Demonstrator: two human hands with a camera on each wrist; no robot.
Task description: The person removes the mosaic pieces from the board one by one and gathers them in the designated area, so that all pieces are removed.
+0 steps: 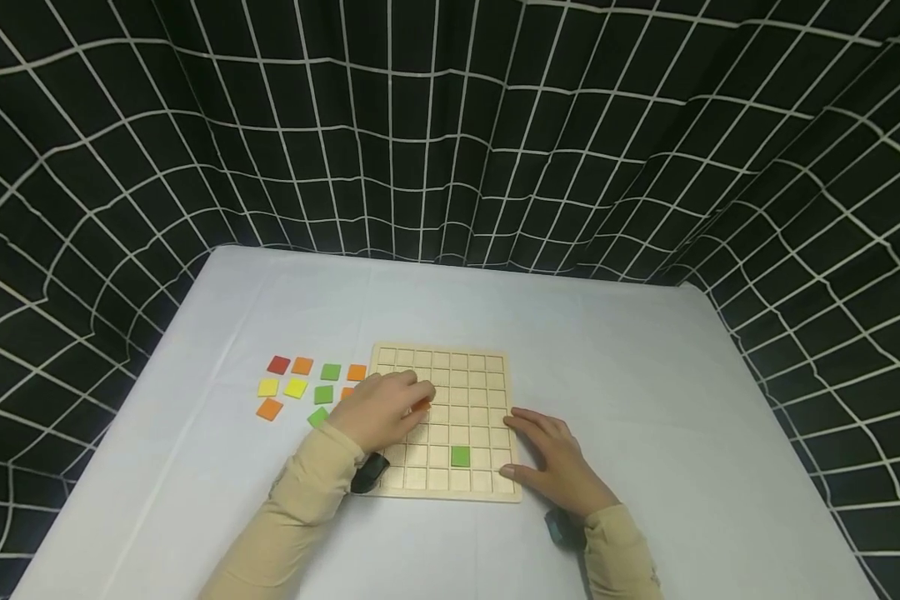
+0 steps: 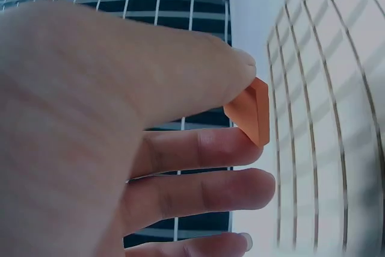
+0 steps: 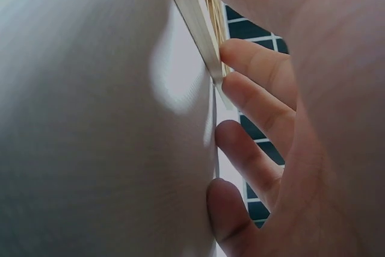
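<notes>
My left hand (image 1: 387,407) pinches an orange square tile (image 2: 252,112) between thumb and index finger, held a little above the wooden grid board (image 1: 438,498). The other fingers of that hand reach out beside the tile in the left wrist view. One green tile (image 1: 461,457) sits in a cell in the board's lower middle. At the board's right edge, my right hand (image 1: 555,458) rests with thumb and fingers spread. Its fingertips touch the board's rim (image 3: 198,22) and the tablecloth in the right wrist view.
Left of the board lie loose tiles: a red tile (image 1: 278,365), yellow tiles (image 1: 296,388), orange tiles (image 1: 270,409) and green tiles (image 1: 331,372). My left forearm partly covers this side. A white cloth covers the table (image 1: 607,350); a dark gridded curtain (image 1: 435,125) surrounds it.
</notes>
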